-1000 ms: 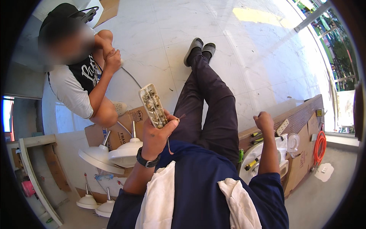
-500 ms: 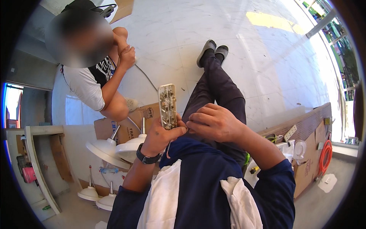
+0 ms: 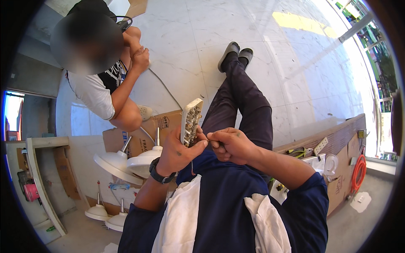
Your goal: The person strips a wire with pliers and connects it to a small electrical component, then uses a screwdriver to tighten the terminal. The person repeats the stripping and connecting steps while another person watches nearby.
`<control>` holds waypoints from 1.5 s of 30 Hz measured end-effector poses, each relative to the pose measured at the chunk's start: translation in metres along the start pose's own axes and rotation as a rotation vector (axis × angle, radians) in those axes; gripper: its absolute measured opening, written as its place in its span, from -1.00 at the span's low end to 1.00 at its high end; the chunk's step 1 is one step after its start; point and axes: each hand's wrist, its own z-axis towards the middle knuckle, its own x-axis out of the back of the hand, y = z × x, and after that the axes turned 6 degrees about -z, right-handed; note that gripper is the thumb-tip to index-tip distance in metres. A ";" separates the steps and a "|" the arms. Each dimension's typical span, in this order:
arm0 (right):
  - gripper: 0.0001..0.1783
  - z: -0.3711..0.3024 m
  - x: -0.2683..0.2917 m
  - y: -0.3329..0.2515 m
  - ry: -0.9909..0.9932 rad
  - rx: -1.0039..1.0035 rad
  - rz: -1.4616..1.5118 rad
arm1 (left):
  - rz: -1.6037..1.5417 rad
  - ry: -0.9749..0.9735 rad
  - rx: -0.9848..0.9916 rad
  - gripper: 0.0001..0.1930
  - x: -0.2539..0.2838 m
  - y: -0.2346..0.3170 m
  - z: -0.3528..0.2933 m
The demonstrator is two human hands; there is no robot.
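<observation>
My left hand (image 3: 176,152) is closed round the lower end of an opened power strip (image 3: 191,122), a long white plastic housing with metal contacts showing inside. The strip stands tilted above my lap, its open side facing right. My right hand (image 3: 231,145) is in a pinch right beside the left thumb tip. Something thin and dark, perhaps a wire end, lies between the two hands, too small to make out. A short reddish wire (image 3: 193,168) hangs below my left hand.
White dome lamps (image 3: 120,163) stand left beside an opened cardboard box (image 3: 139,143). A person (image 3: 97,92) squats at the far left. On the right, a wooden board (image 3: 337,130) holds a closed power strip (image 3: 320,146) and pliers (image 3: 300,152); an orange coiled cable (image 3: 359,173) lies beyond.
The power strip has turned and tilted to the right in my left hand. My right hand has rolled over and dropped slightly, its thumb now on top in a pinch.
</observation>
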 end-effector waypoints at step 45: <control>-0.78 0.006 0.013 0.000 0.175 1.354 -1.366 | -0.241 -0.099 0.115 -0.64 0.016 -0.016 0.007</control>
